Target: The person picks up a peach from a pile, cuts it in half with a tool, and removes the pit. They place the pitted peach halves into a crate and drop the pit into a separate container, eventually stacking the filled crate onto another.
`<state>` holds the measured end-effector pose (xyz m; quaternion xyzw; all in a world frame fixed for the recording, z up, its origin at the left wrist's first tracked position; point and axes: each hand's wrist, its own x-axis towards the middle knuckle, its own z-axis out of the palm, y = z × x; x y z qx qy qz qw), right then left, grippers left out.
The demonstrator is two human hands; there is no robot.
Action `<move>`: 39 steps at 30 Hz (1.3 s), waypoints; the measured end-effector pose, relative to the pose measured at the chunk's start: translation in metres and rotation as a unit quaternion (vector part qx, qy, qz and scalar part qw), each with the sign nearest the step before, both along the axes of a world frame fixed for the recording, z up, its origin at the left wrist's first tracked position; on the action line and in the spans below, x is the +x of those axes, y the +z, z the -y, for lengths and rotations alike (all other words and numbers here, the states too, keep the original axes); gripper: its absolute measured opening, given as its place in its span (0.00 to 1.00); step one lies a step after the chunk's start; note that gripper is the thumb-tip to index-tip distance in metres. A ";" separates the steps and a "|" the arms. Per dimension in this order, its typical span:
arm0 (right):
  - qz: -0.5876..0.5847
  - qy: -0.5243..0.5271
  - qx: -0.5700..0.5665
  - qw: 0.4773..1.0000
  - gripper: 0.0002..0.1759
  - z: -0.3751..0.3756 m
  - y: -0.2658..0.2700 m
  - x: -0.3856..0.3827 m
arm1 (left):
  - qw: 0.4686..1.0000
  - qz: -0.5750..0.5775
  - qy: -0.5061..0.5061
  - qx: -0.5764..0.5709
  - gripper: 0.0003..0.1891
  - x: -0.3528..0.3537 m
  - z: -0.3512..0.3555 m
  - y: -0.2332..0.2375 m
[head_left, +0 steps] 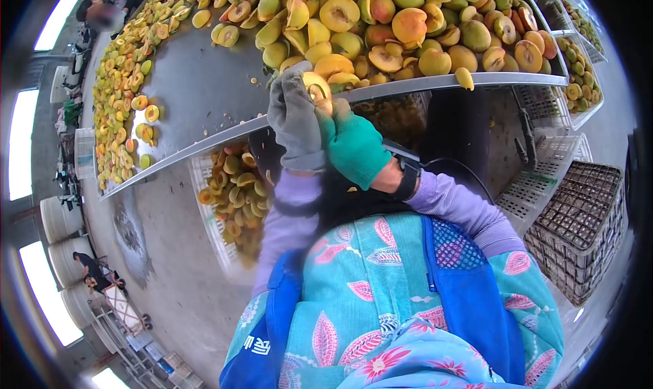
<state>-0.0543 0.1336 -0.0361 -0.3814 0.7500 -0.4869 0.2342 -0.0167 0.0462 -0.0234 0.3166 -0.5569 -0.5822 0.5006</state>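
My left hand [294, 117], in a grey glove, grips a halved yellow peach [317, 89] at the front edge of the metal table [204, 83]. My right hand [355, 147], in a green glove, is pressed against the same peach from below and to the right, fingers curled at it; any tool in it is hidden. Both hands meet just under the table's rim, above my floral apron. A big heap of whole and halved peaches [401, 28] lies on the table right behind the hands.
A crate of peach halves [235, 191] stands under the table at the left. White baskets [544, 171] and a dark stacked crate [578, 225] stand at the right. Another person [98, 11] is at the table's far end; one more [92, 270] crouches on the floor at the left.
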 end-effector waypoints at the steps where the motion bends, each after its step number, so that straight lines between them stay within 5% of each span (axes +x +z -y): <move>1: 0.003 -0.004 0.004 1.000 0.20 0.001 0.002 0.000 | 1.000 0.001 -0.003 -0.008 0.15 0.000 0.002 -0.002; 8: 0.110 -0.039 -0.053 0.992 0.16 0.000 -0.011 0.006 | 0.998 -0.001 -0.053 -0.020 0.14 0.004 0.002 -0.014; 12: 0.183 0.042 -0.042 0.981 0.22 -0.003 0.000 -0.008 | 0.999 -0.030 -0.045 -0.006 0.12 0.003 -0.002 -0.015; 16: 0.048 0.052 0.010 0.997 0.22 -0.011 -0.010 -0.019 | 0.977 -0.029 -0.204 0.062 0.10 0.007 0.011 -0.019; 22: 0.036 -0.021 -0.023 0.999 0.22 -0.003 -0.007 -0.004 | 0.997 0.037 -0.059 -0.038 0.12 0.001 0.013 -0.011; 24: 0.037 -0.030 -0.022 0.999 0.22 -0.002 -0.002 -0.001 | 0.999 0.019 -0.007 0.047 0.13 -0.003 0.006 -0.005; 31: 0.023 -0.020 0.018 0.999 0.22 -0.001 0.000 -0.001 | 1.000 0.003 -0.017 0.013 0.13 0.001 0.001 -0.005; 34: 0.037 0.009 0.004 0.999 0.22 0.001 -0.007 -0.001 | 0.995 0.041 -0.009 -0.092 0.12 0.005 0.010 -0.019; 39: 0.231 0.075 -0.025 0.970 0.19 -0.007 0.014 -0.014 | 0.987 -0.061 -0.149 0.012 0.10 0.008 0.004 -0.015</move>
